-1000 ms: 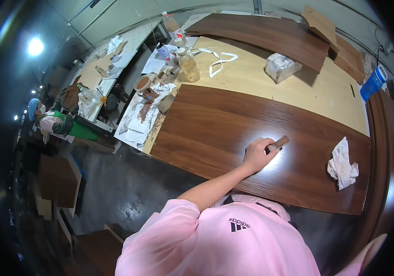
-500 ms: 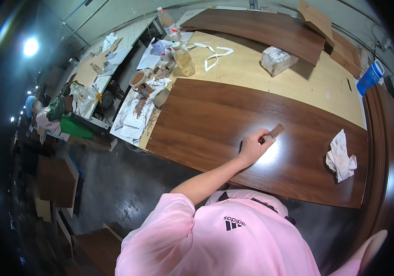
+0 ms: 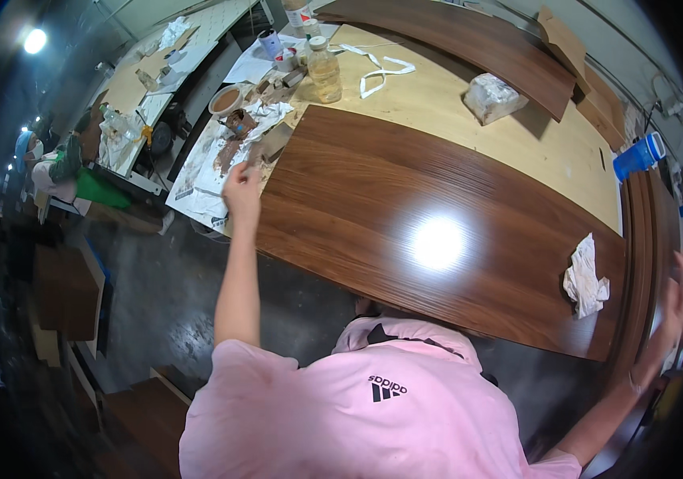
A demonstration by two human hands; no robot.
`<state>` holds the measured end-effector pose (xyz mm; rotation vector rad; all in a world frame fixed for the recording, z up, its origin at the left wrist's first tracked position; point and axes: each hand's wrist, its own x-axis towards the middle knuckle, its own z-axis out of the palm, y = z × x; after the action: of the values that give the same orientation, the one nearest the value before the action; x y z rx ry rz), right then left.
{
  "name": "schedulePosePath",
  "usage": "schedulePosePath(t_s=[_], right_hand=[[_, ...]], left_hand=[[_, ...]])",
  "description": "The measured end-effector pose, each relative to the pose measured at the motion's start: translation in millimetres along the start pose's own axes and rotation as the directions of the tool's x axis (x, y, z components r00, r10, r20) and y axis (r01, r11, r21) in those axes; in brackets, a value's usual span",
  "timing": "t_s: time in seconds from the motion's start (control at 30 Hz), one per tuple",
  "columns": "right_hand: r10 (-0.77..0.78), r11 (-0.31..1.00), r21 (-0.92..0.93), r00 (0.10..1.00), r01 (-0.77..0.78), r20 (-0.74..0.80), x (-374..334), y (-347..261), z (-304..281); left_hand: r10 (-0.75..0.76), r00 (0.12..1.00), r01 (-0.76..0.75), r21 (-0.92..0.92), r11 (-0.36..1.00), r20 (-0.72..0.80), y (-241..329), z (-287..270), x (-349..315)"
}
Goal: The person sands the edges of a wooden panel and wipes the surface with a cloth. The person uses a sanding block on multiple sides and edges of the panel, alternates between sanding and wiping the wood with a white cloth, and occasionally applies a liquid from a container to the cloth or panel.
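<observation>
My left hand (image 3: 242, 190) is closed in a pinch above the stained white papers (image 3: 199, 182), near the left edge of a dark brown wood-grain panel (image 3: 357, 184). A small brown block (image 3: 253, 155), blurred and partly hidden, shows at its fingertips. Just beyond are a brown-smeared lump (image 3: 240, 121) and a round tub of brown paste (image 3: 225, 100). Far to the right, my right hand (image 3: 680, 294) is raised beside the stacked brown boards, its fingers stretched, slightly blurred and without a visible object. A crumpled white cloth (image 3: 586, 279) lies on the panel's right end.
A capped bottle of yellowish liquid (image 3: 325, 72), white strap (image 3: 385, 73) and plastic-wrapped block (image 3: 493, 99) stand or lie behind the panel. Another brown panel (image 3: 469, 48) lies at the back. A blue tumbler (image 3: 637, 156) is at right. A person (image 3: 58, 172) works at far left.
My left hand has moved from the middle of the panel leftward to the stained papers. My right hand has risen at the right edge. The view has shifted slightly.
</observation>
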<state>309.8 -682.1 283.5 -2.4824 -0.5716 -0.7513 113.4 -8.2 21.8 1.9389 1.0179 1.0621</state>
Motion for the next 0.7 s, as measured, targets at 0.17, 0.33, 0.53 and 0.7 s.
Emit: schedulePosePath(t_s=[0.17, 0.33, 0.53, 0.7], right_hand=[[0.219, 0.953, -0.269, 0.931, -0.140, 0.291, -40.9, 178.5, 112.5], [0.271, 0.959, -0.191, 0.883, -0.211, 0.383, -70.5, 174.4, 194.4], [0.114, 0.972, -0.231, 0.935, -0.035, 0.336, -91.1, 8.0, 252.3], [-0.387, 0.896, 0.336, 0.881, 0.290, 0.272, -107.3, -116.6, 292.9]], left_hand=[[-0.167, 0.984, 0.180, 0.444, 0.878, -0.069, -77.1, -39.5, 44.5], [-0.128, 0.988, 0.155, 0.629, 0.762, -0.089, -85.5, -33.7, 56.8], [0.121, 0.972, -0.104, -0.090, 0.990, 0.202, 20.0, 34.4, 16.5], [0.254, 0.847, -0.081, -0.357, 0.930, 0.467, 108.2, 93.5, -77.2]])
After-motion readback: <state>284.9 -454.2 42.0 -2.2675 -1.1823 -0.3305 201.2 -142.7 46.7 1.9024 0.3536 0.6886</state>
